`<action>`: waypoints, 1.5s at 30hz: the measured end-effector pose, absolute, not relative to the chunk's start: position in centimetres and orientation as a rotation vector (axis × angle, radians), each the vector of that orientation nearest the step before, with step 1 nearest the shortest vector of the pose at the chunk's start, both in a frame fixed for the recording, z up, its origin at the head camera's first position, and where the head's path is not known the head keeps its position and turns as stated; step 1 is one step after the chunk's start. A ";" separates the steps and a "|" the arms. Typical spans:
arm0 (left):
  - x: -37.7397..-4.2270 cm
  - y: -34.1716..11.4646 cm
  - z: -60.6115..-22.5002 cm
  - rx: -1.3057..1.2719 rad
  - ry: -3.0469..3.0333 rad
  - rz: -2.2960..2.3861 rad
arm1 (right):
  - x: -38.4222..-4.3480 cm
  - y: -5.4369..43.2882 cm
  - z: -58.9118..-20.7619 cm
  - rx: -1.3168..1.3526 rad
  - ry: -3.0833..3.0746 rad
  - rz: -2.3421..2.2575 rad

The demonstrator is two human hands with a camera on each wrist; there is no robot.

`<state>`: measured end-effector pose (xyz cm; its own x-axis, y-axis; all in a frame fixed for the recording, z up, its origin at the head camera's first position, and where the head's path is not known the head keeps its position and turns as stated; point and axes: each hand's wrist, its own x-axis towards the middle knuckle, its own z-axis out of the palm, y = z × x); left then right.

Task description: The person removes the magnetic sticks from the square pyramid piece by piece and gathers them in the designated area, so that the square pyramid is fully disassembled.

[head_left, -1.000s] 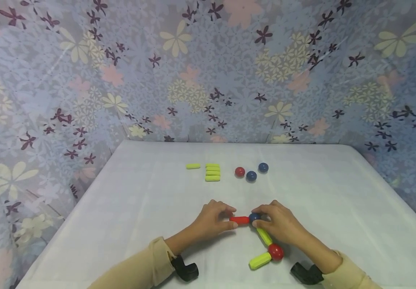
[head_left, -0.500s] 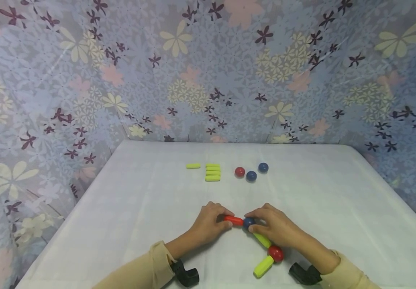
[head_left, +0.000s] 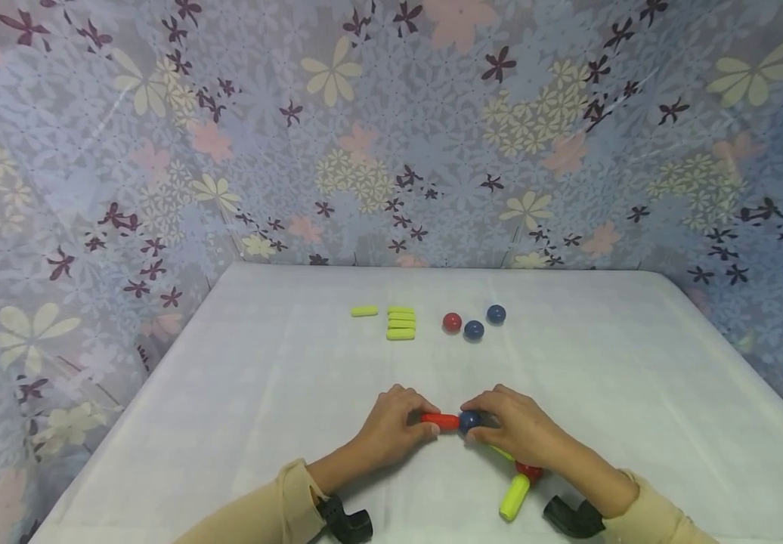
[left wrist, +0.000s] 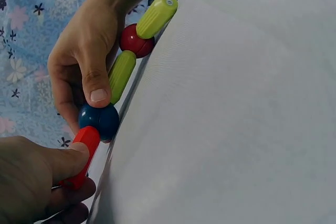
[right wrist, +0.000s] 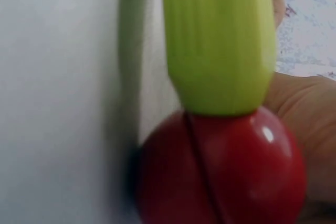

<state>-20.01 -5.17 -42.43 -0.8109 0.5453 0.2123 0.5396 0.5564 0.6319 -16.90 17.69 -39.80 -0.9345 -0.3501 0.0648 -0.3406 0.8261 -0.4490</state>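
A jointed chain of toy sticks and balls lies between my hands. My left hand [head_left: 391,427] pinches the red stick [head_left: 441,421] between thumb and fingers. The stick's other end meets the blue ball [head_left: 469,421], which my right hand [head_left: 517,427] grips. From that ball a yellow-green stick [left wrist: 123,76] leads to a red ball [left wrist: 136,40], partly hidden by the right hand in the head view. A second yellow-green stick [head_left: 515,497] sticks out of the red ball toward the near edge. The right wrist view shows this red ball [right wrist: 223,171] and a yellow-green stick [right wrist: 220,40] close up.
Farther back on the white-covered table [head_left: 283,363] lie several yellow-green sticks [head_left: 401,323], with a single stick [head_left: 364,311] to their left. A loose red ball [head_left: 452,323] and two blue balls [head_left: 474,330] sit right of them. Flowered cloth [head_left: 391,151] hangs behind.
Both hands have shifted slightly left and nearer with the red stick and blue ball. The outer yellow-green stick has swung from pointing left to pointing at the near edge.
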 end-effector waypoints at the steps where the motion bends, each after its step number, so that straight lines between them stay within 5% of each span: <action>1: -20.1 -5.2 -42.5 0.966 2.761 1.114 | -16.9 17.7 -39.8 -0.565 2.976 -0.725; 12: -22.6 -8.6 -42.0 0.747 2.766 1.243 | -17.2 17.7 -39.3 -0.540 2.908 -0.711; 21: -29.2 -11.4 -42.2 0.305 2.960 1.304 | -16.9 18.4 -39.5 -0.626 2.912 -0.715; 29: -33.7 -11.2 -42.7 0.204 3.071 1.208 | -16.6 18.6 -39.6 -0.656 2.917 -0.722; 45: -34.9 -10.2 -43.3 0.142 3.184 1.074 | -15.2 19.6 -39.5 -0.575 2.991 -0.662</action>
